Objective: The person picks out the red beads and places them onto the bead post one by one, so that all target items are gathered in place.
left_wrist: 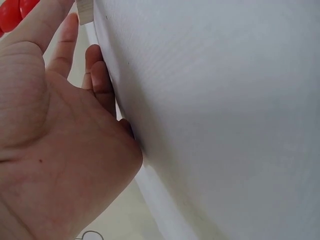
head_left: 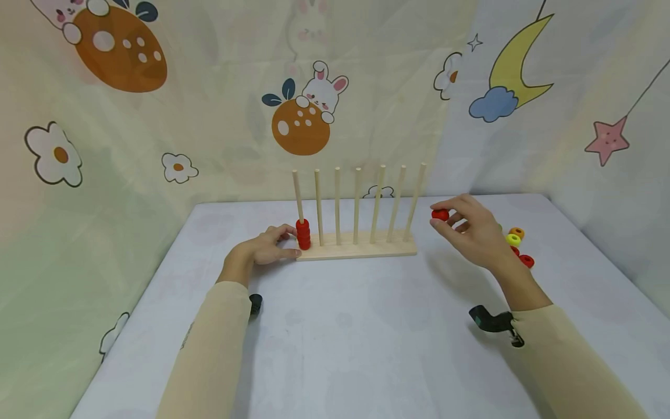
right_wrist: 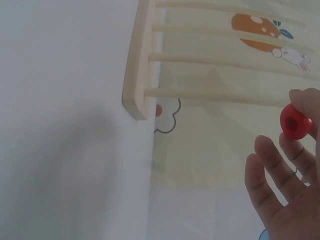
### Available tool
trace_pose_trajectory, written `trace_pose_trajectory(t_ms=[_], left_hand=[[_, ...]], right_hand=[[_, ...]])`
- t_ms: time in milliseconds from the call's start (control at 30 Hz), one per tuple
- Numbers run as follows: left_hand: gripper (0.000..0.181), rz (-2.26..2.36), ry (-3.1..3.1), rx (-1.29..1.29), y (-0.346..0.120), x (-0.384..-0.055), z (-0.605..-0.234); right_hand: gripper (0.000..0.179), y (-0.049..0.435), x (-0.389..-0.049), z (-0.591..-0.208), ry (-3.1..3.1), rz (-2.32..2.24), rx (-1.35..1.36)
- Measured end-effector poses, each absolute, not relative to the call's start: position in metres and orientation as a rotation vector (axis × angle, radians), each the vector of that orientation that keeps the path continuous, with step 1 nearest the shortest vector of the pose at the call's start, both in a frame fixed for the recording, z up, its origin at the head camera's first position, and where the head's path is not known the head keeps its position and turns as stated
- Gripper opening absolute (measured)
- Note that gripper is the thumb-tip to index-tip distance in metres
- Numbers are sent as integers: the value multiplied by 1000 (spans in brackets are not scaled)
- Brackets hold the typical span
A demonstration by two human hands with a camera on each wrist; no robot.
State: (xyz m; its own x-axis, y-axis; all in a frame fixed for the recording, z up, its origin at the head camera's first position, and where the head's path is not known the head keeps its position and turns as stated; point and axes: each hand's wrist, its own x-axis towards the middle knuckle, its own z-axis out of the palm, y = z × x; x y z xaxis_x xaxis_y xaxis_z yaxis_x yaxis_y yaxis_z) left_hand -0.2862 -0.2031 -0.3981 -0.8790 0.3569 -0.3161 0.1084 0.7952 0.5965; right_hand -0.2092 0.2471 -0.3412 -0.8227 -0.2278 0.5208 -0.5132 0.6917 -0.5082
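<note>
A wooden peg stand [head_left: 361, 249] with several upright rods is on the table. Red beads [head_left: 303, 235] are stacked on its leftmost rod. My left hand [head_left: 267, 245] grips the left end of the base, thumb in front and fingers behind; the left wrist view shows only a corner of the base [left_wrist: 85, 12] beyond the hand. Right of the stand, in the air, my right hand [head_left: 468, 228] pinches a red bead [head_left: 440, 215] between thumb and index finger. In the right wrist view the hole of this bead [right_wrist: 295, 122] faces the camera, and the other fingers are spread loosely.
Beyond my right wrist lie loose beads on the table: an orange one [head_left: 517, 232], a yellow one [head_left: 513, 240] and red ones [head_left: 526, 261], partly hidden by the forearm. A patterned cloth [head_left: 225, 116] hangs behind the white table [head_left: 335, 337].
</note>
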Motion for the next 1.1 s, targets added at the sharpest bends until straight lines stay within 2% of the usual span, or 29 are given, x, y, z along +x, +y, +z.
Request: trace_pose_trajectory(t_ms=[733, 1100], left_hand=[[58, 826, 2567, 341, -202, -286, -400], [59, 828, 2565, 326, -202, -286, -400]], right_hand=[[26, 192, -223, -347, -2430, 1047, 749], [29, 168, -224, -332, -2386, 1102, 818]])
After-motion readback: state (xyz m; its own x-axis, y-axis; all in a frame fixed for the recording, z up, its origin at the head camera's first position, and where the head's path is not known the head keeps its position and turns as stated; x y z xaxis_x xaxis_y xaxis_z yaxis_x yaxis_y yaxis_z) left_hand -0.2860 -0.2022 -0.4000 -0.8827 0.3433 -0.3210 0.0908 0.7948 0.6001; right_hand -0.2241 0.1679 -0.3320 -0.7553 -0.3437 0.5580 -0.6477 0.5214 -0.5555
